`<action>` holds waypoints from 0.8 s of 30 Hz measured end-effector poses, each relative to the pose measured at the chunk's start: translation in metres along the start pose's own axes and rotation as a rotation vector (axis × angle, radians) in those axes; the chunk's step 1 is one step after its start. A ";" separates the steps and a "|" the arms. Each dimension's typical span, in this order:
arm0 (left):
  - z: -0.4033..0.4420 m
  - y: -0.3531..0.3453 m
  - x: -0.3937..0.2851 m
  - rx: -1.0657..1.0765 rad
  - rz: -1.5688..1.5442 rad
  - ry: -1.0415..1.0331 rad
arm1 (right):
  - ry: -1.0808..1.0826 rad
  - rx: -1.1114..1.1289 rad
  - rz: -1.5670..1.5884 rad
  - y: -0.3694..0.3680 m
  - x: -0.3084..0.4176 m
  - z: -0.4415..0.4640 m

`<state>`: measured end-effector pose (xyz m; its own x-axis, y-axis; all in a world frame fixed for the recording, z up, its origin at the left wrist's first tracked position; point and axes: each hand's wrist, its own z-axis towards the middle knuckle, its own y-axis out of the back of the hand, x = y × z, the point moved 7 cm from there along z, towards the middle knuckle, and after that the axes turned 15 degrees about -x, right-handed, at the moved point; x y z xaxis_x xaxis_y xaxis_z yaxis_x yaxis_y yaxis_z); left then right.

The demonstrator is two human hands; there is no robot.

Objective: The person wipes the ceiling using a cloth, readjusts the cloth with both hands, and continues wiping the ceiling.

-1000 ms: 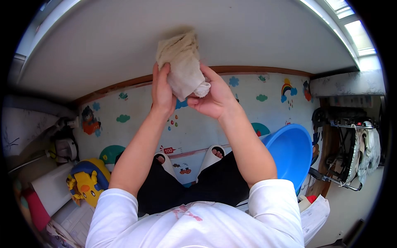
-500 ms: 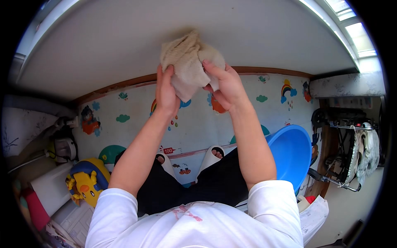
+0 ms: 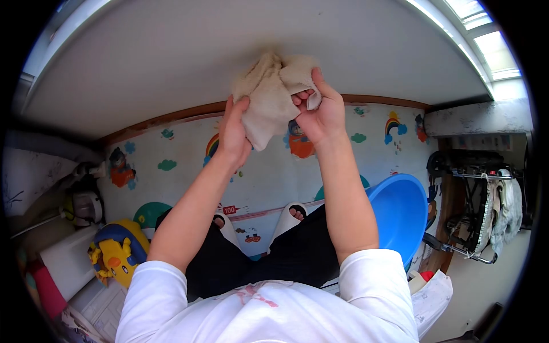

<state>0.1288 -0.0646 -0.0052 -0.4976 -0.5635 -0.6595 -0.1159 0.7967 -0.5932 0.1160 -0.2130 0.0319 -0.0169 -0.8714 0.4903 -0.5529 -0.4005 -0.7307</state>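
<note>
A cream-coloured cloth (image 3: pixel 266 103), crumpled and partly folded, is held up between both hands in front of the pale wall. My left hand (image 3: pixel 234 128) grips its left side, with the thumb on the front and the other fingers behind. On the right, my right hand (image 3: pixel 321 111) has the cloth's other part pinched between thumb and fingers, and a loose corner hangs beside the palm. The cloth's upper end is close to a brownish mark on the wall (image 3: pixel 171 63); whether they touch cannot be made out.
A blue basin (image 3: pixel 400 214) stands to the right, near a folded metal frame with cloths hanging on it (image 3: pixel 506 211). At the left is a yellow and blue toy (image 3: pixel 119 251). A patterned mat (image 3: pixel 189 143) covers the floor under my slippers.
My right hand has moved up and to the right with its part of the cloth, spreading it wider. My left hand has shifted slightly right, still gripping.
</note>
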 end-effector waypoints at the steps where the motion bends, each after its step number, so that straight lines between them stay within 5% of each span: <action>1: 0.001 0.000 0.006 0.008 0.030 0.033 | 0.035 -0.018 0.008 -0.001 0.005 -0.001; 9: -0.008 -0.009 0.033 0.047 0.240 0.210 | 0.371 -0.084 -0.052 -0.013 0.044 -0.004; 15: -0.020 -0.011 0.043 0.066 0.078 0.460 | 0.839 -0.198 -0.638 -0.032 0.074 -0.009; 21: -0.024 -0.010 0.042 0.094 0.071 0.501 | 1.496 -0.267 -0.994 -0.062 0.094 -0.007; 24: -0.021 -0.003 0.045 0.083 0.115 0.476 | 1.648 -0.279 -1.183 -0.074 0.090 -0.010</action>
<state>0.0887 -0.0876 -0.0232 -0.8425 -0.2951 -0.4507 0.0223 0.8167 -0.5766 0.1474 -0.2586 0.1348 -0.1201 0.8159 0.5655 -0.9407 -0.2757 0.1979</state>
